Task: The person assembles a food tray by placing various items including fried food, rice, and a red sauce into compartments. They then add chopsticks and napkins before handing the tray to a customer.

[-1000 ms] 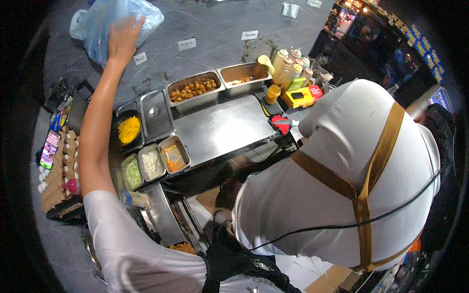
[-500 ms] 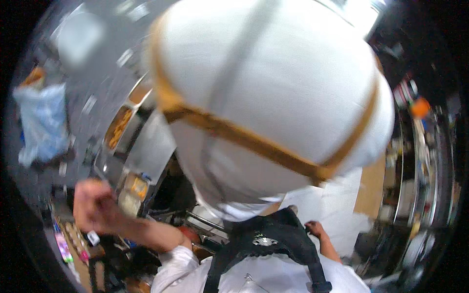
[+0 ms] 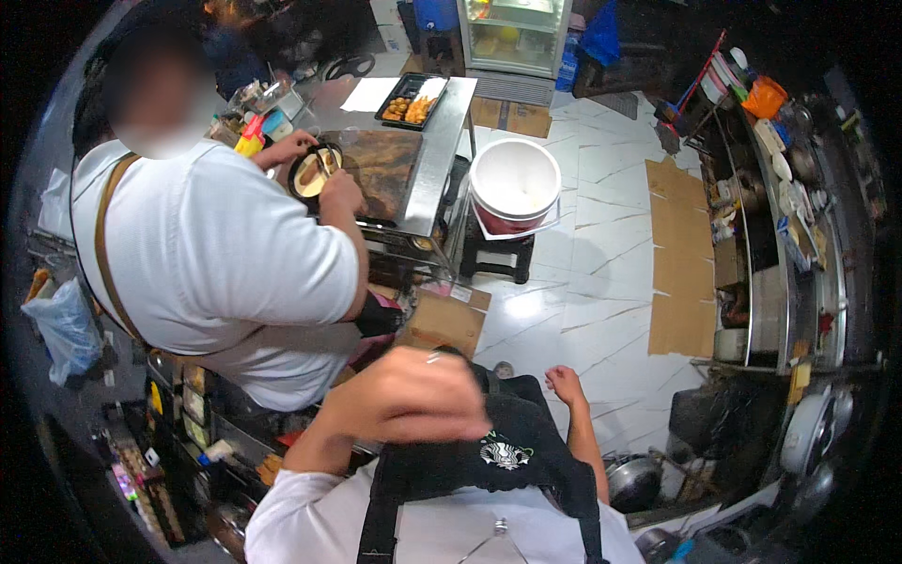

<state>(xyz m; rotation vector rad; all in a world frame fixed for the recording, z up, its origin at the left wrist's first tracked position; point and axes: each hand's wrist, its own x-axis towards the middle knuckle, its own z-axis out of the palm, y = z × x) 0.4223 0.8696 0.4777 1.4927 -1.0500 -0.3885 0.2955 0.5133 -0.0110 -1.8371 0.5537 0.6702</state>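
My left hand [image 3: 409, 399] is raised in front of the black apron [image 3: 442, 479] on my chest. Its fingers are curled in, and its palm side is hidden. At my right side hangs my right hand [image 3: 564, 383], fingers loosely bent and somewhat apart, with nothing visible in it. Ahead to the left, a person in a white shirt [image 3: 254, 226] stands at a steel table [image 3: 451, 122]. That person's hands hold a round black-rimmed dish [image 3: 308, 175] with cream-coloured contents and a thin utensil over a brown board [image 3: 376, 169].
A black tray of fried food [image 3: 411, 100] lies on the table. A white bucket [image 3: 515, 183] stands beside it on a black stool [image 3: 498, 256]. Cardboard [image 3: 678, 258] covers part of the tiled floor. Loaded shelves [image 3: 752, 244] line the right; a glass-door fridge [image 3: 515, 36] stands ahead.
My view has swung, and the white-shirted back that filled the middle is now at the left. My left hand has come from far left to my chest. The table and bucket have come into sight.
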